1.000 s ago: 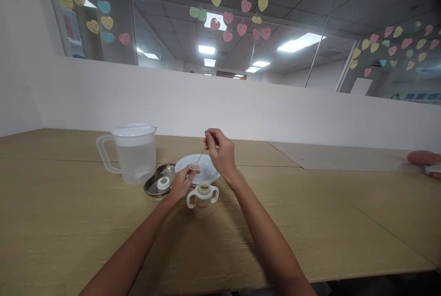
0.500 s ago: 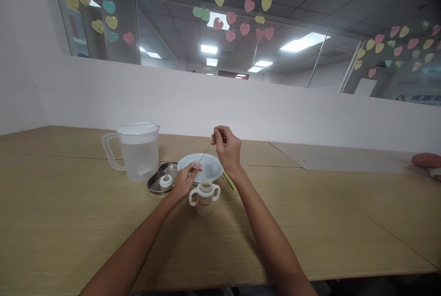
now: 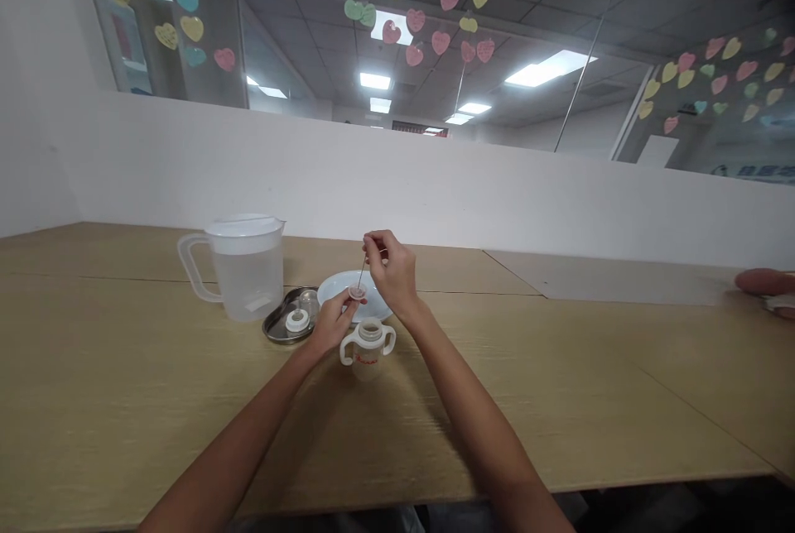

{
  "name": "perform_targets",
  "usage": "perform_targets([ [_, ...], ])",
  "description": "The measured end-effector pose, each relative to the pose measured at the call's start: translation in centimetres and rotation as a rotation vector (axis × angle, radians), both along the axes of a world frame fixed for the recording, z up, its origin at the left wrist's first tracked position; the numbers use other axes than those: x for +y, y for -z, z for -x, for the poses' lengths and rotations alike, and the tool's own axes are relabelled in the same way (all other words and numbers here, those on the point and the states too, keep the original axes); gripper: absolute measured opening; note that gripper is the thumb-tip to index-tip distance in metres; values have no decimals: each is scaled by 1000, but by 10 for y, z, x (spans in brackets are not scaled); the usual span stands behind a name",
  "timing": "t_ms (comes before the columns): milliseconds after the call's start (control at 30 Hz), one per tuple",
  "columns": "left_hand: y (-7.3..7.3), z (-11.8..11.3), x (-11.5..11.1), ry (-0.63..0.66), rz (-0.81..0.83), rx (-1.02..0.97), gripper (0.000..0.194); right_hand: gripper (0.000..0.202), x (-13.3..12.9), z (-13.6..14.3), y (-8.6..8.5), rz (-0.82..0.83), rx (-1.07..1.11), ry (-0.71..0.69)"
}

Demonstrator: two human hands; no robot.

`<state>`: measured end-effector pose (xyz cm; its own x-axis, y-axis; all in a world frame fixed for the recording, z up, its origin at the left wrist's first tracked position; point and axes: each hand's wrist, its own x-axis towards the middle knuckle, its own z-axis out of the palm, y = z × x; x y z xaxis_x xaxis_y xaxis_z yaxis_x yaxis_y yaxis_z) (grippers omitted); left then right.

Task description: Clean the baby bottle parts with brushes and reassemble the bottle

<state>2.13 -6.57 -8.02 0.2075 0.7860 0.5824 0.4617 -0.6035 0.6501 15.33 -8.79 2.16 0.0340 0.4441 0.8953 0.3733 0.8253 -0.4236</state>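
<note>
My left hand (image 3: 332, 324) pinches a small translucent round piece that looks like a baby bottle nipple (image 3: 357, 291), its wide base facing up. Above it my right hand (image 3: 392, 272) is closed on a thin stick (image 3: 361, 270), held nearly upright with its lower tip at the nipple's base; whether the tip carries a brush is too small to tell. Both hands are over a white bowl (image 3: 335, 278). Just in front stands an uncapped baby bottle (image 3: 366, 362) with two white handles and red print.
Left of the bowl, a metal kidney-shaped tray (image 3: 272, 330) holds a white bottle collar (image 3: 297, 320) and a clear cap (image 3: 309, 300). A lidded plastic pitcher (image 3: 248, 276) stands behind it. A reddish object (image 3: 763, 281) lies at the far right by the white wall (image 3: 435, 194).
My right hand has moved left toward my left hand, and the stick is now steeper. The yellow-green strip beside the bowl is now hidden behind my right arm.
</note>
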Motion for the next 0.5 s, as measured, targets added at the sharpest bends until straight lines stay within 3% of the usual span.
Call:
perform_targets([
  [500,8,2,8,27,1,-41,34,20,22,6,21,-12,31,15],
])
